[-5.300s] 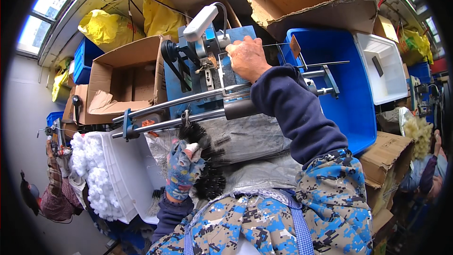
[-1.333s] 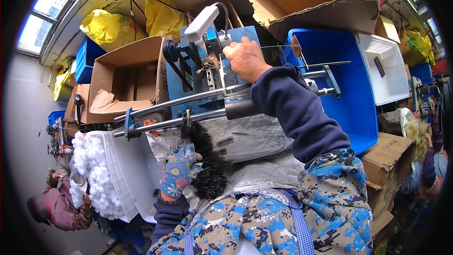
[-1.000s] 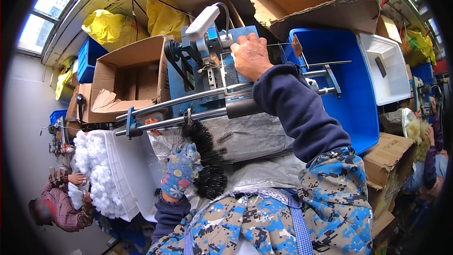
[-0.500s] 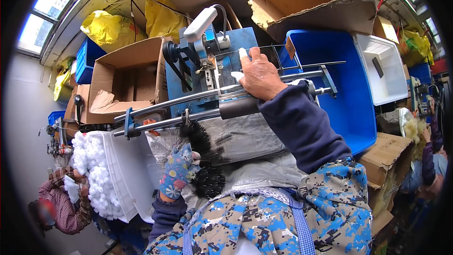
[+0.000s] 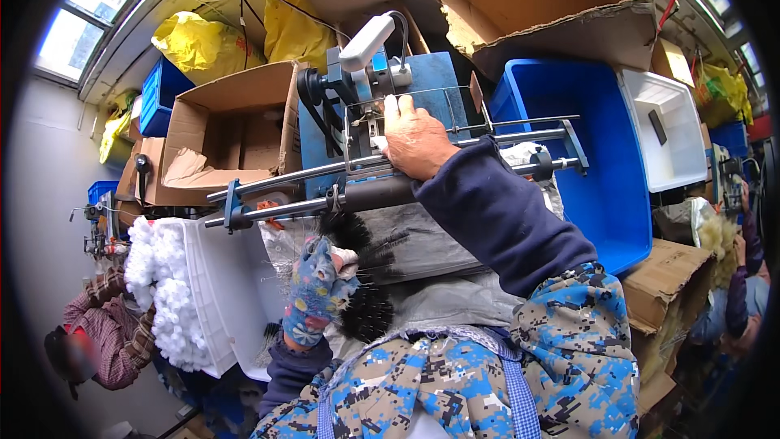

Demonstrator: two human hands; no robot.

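Right hand (image 5: 421,140), upper centre of frame: bare but for what looks like a white covering on the thumb; laid over the bench machine (image 5: 443,73), a blue plate with metal fittings. Index and middle fingers extended, close together; thumb lower and apart; whether they pinch a part, cannot tell. Steel rails (image 5: 284,179), a pair, running aslant across centre, the lower one bearing a dark sleeve (image 5: 378,193), just below the right wrist. Left hand (image 5: 318,283), lower centre-left: in a blue flowered covering, fingers curled; grip not visible. Black bristles (image 5: 370,310), the work piece by appearance: lower centre, beside the left hand, upper end just under the lower rail; any join to it cannot be made out. Blue tub (image 5: 605,203), right of centre. White tufts (image 5: 172,301), left, against a white crate (image 5: 244,293). Step in hand, as judged: working at the machine's fittings with the right hand, the left attending the bristles. Next move, as judged: calls for fine right-hand finger control close to the fittings, with the bristles held clear of the rails.
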